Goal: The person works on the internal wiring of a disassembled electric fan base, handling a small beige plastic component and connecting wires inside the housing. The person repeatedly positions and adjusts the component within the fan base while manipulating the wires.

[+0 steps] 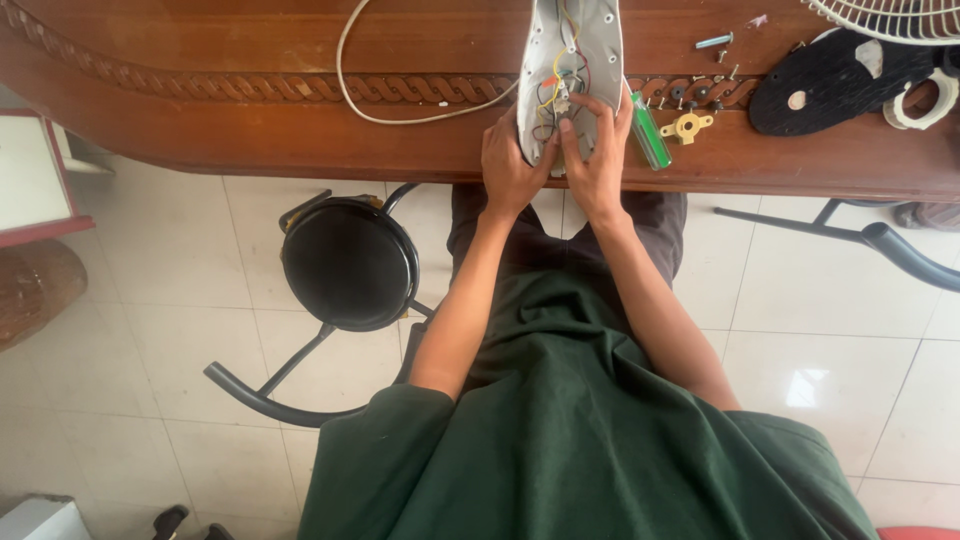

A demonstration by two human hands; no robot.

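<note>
A white fan casing (570,60) is held at the near edge of the worktop (250,130), its long side pointing away. It is gripped by the left hand (512,165) and right hand (598,160). The wires (562,85) inside are pinched by the fingers (566,130), with both hands equally near.

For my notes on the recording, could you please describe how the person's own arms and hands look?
Both forearms are bare. The left hand and right hand wear no gloves, and no rings or watch can be seen. Loose dark green short sleeves end about the elbows.
</note>
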